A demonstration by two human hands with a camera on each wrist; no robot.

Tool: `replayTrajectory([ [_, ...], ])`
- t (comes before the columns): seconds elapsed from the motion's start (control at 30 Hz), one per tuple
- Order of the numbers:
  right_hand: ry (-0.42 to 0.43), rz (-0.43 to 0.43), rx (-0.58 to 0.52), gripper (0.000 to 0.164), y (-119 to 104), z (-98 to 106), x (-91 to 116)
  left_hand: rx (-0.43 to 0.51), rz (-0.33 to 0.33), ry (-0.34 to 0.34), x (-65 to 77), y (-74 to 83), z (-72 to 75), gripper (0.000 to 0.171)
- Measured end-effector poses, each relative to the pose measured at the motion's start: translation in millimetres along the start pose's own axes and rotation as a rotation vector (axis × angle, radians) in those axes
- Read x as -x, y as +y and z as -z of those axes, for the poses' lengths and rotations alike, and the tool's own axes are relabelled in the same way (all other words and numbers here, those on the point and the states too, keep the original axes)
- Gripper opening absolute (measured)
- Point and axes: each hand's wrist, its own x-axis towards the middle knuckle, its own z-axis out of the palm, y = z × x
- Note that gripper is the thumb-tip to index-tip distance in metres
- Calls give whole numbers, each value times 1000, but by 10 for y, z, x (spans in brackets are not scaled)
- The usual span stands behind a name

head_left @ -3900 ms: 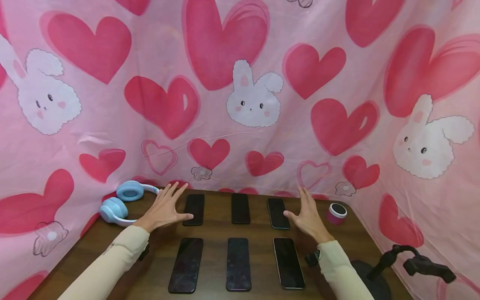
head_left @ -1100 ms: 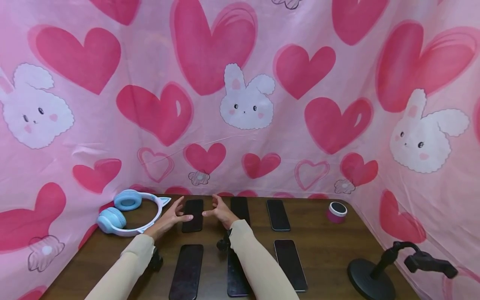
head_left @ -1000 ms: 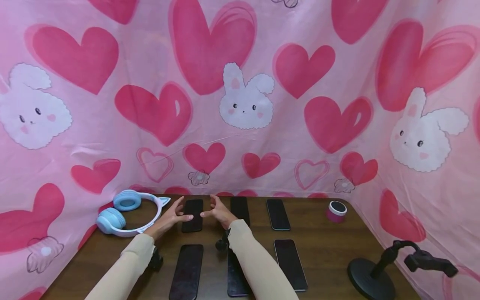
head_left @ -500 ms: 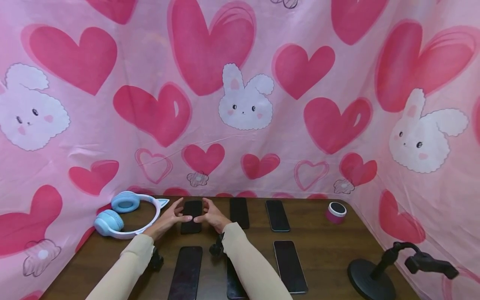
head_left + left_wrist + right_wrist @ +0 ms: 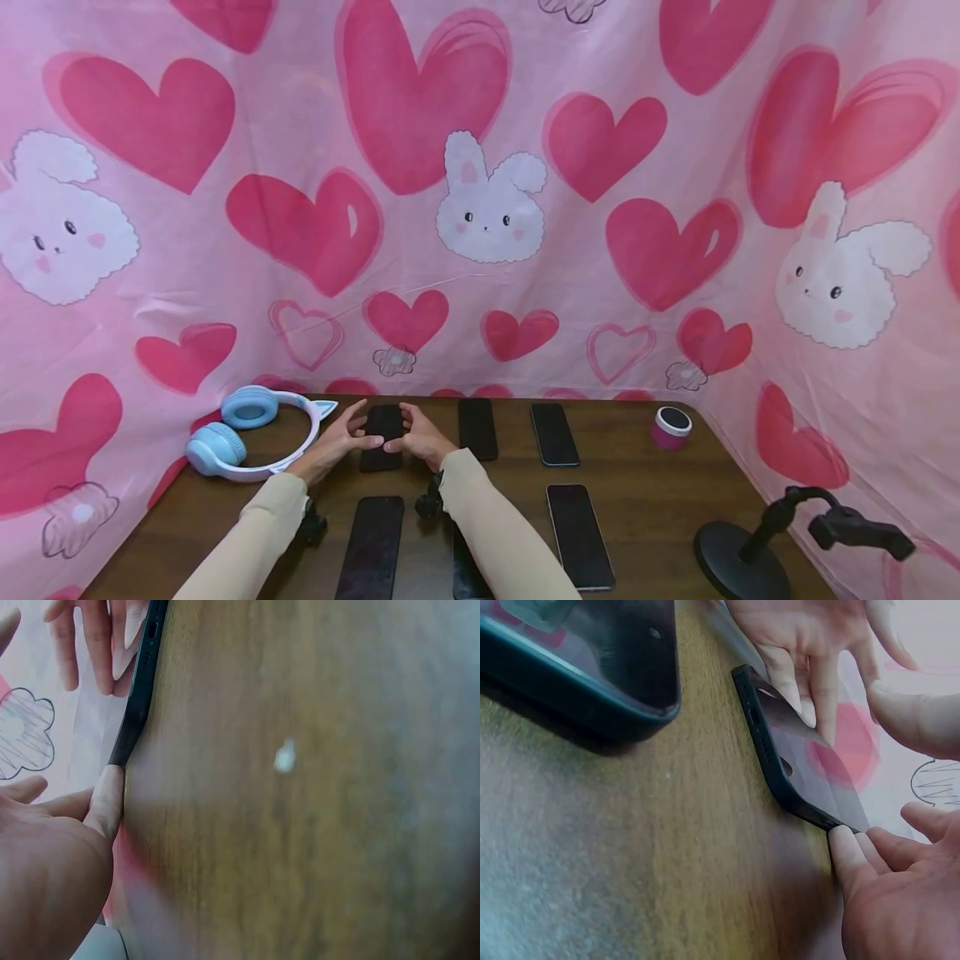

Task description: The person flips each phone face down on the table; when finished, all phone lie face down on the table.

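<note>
Phone (image 5: 384,425) between fingers (image 5: 849,851) points lengthwise at the backdrop (image 5: 412,242), port end (image 5: 762,742) nearest

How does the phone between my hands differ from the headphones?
The phone is black; the headphones are light blue and white. The phone is a flat rectangle; the headphones are curved and rounded. The phone is smaller than the headphones. Both are toward the left of the table.

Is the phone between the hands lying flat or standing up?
Flat: the phone lies along the table, its dark screen facing up.
</note>
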Motion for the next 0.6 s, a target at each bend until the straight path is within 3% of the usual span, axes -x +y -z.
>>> replayTrajectory([
  [0.6,34,-4,60,85,-1,-10,5,2,-11,22,0,-50,-2,100],
])
